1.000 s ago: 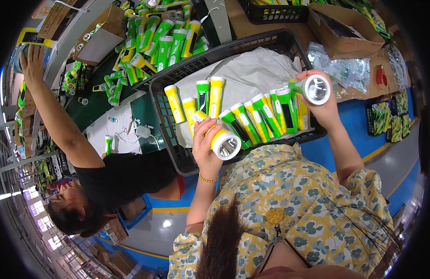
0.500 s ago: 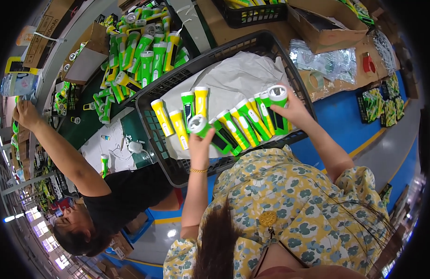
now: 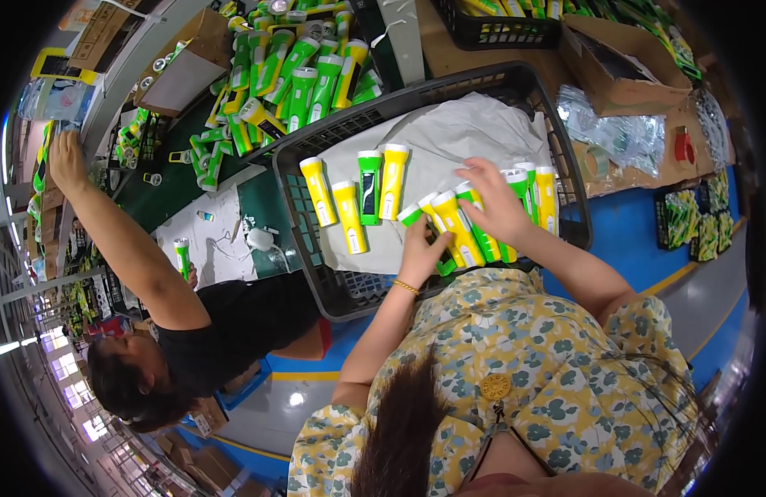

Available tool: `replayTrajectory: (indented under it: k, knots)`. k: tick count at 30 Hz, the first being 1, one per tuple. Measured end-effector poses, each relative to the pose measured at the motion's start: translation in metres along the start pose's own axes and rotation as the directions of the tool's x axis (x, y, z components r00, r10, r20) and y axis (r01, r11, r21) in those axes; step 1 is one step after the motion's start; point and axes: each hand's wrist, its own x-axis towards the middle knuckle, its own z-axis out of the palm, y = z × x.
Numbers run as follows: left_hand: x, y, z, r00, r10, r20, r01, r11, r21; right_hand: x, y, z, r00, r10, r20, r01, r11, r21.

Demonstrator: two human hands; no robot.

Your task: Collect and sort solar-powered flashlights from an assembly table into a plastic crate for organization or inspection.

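Observation:
Several green and yellow flashlights lie side by side along the near side of a black plastic basket, on a crumpled white liner. At the left end of this row, my left hand is closed around a green flashlight, its middle hidden by the fingers. My right hand reaches over the row with fingers apart; its thumb is by a green-and-white flashlight. Apart from the row, yellow flashlights and a green flashlight with a dark panel lie farther left in the basket.
A heap of flashlights covers the green table to the left. Beside it, a co-worker in a black top stretches an arm toward a shelf. An open carton, clear plastic bags and tape sit at the right.
The flashlights I held upright, one in each hand, now lie in the row. My hands have come closer together over it. The whole view has shifted somewhat.

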Motion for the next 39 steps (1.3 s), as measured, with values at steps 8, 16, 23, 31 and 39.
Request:
replayTrajectory:
  k: [8,16,23,31,39]
  knots:
    - [0.003,-0.073,-0.102,0.851,-0.157,-0.501,0.350,0.881,0.319,0.104,0.000,0.106,0.801,0.403,0.442,-0.326,0.914,-0.242]
    - [0.034,-0.046,-0.111,0.814,-0.329,-0.478,0.497,0.820,0.282,0.121,0.009,0.155,0.778,0.543,0.317,-0.522,0.838,-0.155]
    - [-0.003,-0.038,-0.135,0.871,-0.472,-0.137,0.321,0.757,-0.569,0.112,0.025,0.158,0.865,0.470,0.178,-0.502,0.792,0.347]
    - [-0.054,0.006,-0.147,0.986,-0.126,0.107,0.103,-0.035,-0.994,0.125,-0.013,0.171,0.452,0.548,0.704,-0.834,-0.019,0.551]
    - [-0.061,0.008,-0.154,0.998,0.014,0.057,0.058,-0.279,-0.959,0.126,-0.034,0.138,0.575,0.315,0.755,-0.702,-0.283,0.653]
